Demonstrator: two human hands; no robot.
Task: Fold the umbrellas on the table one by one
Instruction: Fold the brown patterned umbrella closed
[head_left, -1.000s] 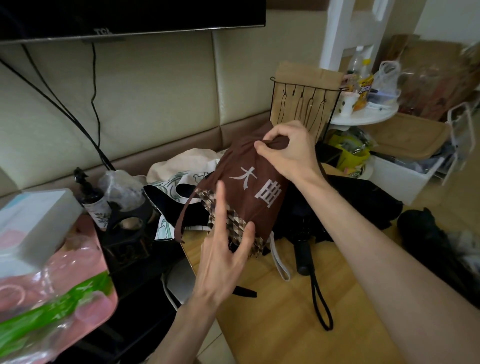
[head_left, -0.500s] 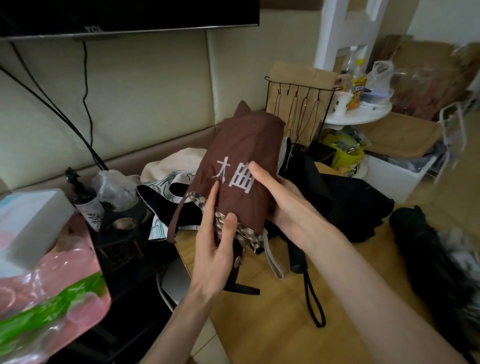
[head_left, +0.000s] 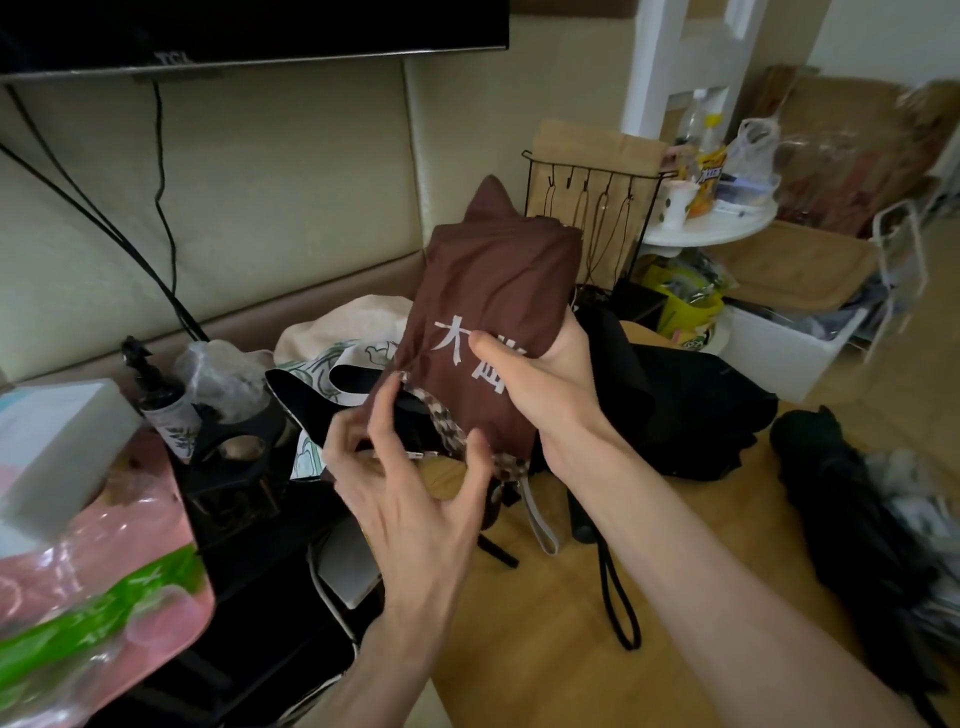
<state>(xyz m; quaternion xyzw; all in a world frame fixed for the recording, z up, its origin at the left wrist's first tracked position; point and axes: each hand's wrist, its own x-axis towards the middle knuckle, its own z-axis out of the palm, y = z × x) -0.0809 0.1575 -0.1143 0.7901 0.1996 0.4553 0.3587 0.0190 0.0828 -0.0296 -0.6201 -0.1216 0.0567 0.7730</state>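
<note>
Brown umbrella is up off the bench, held upright at the centre of the frame. The canopy is down and bunched into a fat bundle, with white characters on the front. Right hand is clamped round its middle, thumb laid straight across the lettering. Left hand is just below, fingers splayed and half bent, thumb and forefinger on the patterned trim along the lower hem. It's touching the trim for sure, but whether it has a real pinch on the cloth I cannot tell. A pale wrist strap dangles under the bundle.

My read: this one is mid-fold. It's collapsed, yes, but the cloth looks baggy, the hem flares open, and no tie band shows round it. Gathering the pleats, rolling and fastening look like what is left here.

Further out, right of centre, a black umbrella lies sprawled on the bench just behind the brown one. Its fabric is spread wide, and its handle and cord loop point towards the camera, so that one looks undone. At the right edge of the frame a second black umbrella lies as a tighter dark bundle; finished or not, it's too dim to say. So that's one in hand and at least one waiting.

Left of centre a printed cloth bag sits beside the brown bundle, and a wire rack stands behind it.
</note>
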